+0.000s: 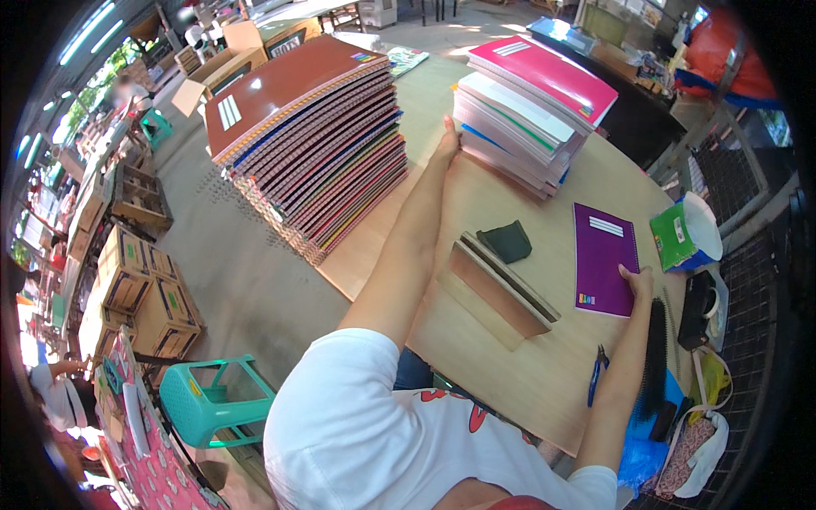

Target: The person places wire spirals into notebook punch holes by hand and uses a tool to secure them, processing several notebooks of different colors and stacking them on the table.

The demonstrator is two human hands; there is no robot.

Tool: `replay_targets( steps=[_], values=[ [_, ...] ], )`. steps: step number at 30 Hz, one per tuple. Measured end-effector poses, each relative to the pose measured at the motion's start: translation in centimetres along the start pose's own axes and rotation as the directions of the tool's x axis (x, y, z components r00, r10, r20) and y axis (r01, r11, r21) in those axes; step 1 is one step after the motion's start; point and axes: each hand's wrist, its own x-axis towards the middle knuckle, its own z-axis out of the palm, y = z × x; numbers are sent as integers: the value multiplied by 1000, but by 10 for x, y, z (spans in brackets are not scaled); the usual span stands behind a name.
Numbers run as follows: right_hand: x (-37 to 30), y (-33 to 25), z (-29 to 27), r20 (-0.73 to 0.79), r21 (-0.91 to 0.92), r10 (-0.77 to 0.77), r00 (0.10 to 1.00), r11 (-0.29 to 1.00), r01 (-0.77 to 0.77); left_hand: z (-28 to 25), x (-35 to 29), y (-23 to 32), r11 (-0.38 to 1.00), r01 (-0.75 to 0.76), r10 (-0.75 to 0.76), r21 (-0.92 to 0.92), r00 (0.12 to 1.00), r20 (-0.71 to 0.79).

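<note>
A purple notebook [605, 255] lies on the right part of the table. My right hand [637, 285] is closed on its right edge, thumb on the cover and the other fingers mostly hidden. Stretched forward, my left hand [448, 140] rests against the left side of a stack of notebooks and loose page blocks [518, 127] topped by a pink cover. Its thumb points up, and its other fingers are partly hidden. Left of that arm stands a taller stack of spiral-bound notebooks [314, 144] with a brown cover on top.
On the table [476, 374] are a wooden jig [501, 289], a dark cloth pad [507, 241] and blue-handled pliers [598, 374]. Black spiral coils [653, 365] lie beside my right forearm. A green container [680, 234] stands at the right edge; a green stool [212, 399] is at left.
</note>
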Motion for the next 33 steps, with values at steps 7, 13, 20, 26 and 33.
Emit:
replay_targets(
  steps=[7, 13, 20, 26, 33],
  values=[
    [32, 30, 5, 28, 155, -52, 998, 987, 47, 16, 26, -22, 999, -41, 41, -23, 999, 16],
    [44, 24, 16, 123, 227, -99, 987, 972, 69, 0, 61, -44, 998, -68, 68, 4, 997, 21],
    [41, 32, 5, 114, 225, -80, 990, 973, 53, 25, -8, -46, 950, -304, 300, -73, 952, -59],
    [34, -3, 18, 193, 361, -140, 971, 931, 63, 1, -143, 1, 895, -362, 435, 259, 837, -331],
    [34, 32, 4, 129, 300, -159, 979, 947, 115, -34, -393, 155, 171, -700, 960, 693, 277, 43]
  ],
)
